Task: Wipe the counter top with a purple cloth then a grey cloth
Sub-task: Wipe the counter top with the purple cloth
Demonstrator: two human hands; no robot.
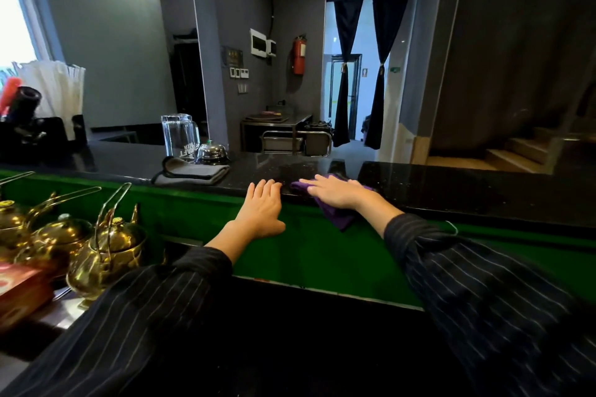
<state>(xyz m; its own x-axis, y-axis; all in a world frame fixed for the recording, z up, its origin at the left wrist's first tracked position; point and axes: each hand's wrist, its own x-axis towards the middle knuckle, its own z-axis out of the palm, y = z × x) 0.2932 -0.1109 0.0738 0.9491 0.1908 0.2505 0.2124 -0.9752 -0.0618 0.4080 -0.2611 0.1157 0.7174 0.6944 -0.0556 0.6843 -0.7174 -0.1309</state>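
Observation:
The black speckled counter top (451, 180) runs across the middle of the view above a green front panel. My right hand (335, 192) lies flat on the purple cloth (335, 219), pressing it on the counter's near edge; part of the cloth hangs down over the green panel. My left hand (263, 208) rests flat on the counter's edge just left of the cloth, fingers apart, holding nothing. A folded grey cloth (190, 172) lies on the counter further left, untouched.
A glass mug (179, 135) and a metal call bell (212, 151) stand behind the grey cloth. Brass teapots (106, 251) crowd the lower shelf at left. Straws and dark utensils (48, 90) stand at the far left.

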